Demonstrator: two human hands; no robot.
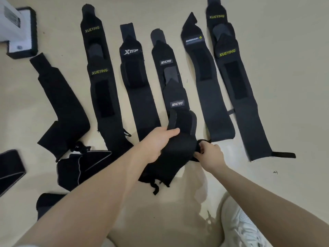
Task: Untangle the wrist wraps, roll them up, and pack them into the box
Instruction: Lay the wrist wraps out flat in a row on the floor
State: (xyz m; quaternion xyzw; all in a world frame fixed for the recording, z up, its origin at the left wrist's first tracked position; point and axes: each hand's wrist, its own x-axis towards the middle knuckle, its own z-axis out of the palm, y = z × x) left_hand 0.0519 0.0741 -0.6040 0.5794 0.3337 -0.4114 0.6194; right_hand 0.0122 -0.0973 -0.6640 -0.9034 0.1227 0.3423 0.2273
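Note:
Several black wrist wraps lie stretched out side by side on the pale floor (284,68), with logos facing up. My left hand (156,141) grips the near end of the middle wrap (175,150), fingers curled around its folded edge. My right hand (210,154) pinches the same wrap's thumb loop at its right side. That wrap's far part (176,93) still lies flat, with a second wrap overlapping it. A plain black wrap (60,106) lies slanted at the left. No box can be made out.
A white object with a black base (21,32) stands at the top left. A heap of black pieces with grey trim (74,168) lies at the lower left. My white shoe (245,227) is at the bottom right.

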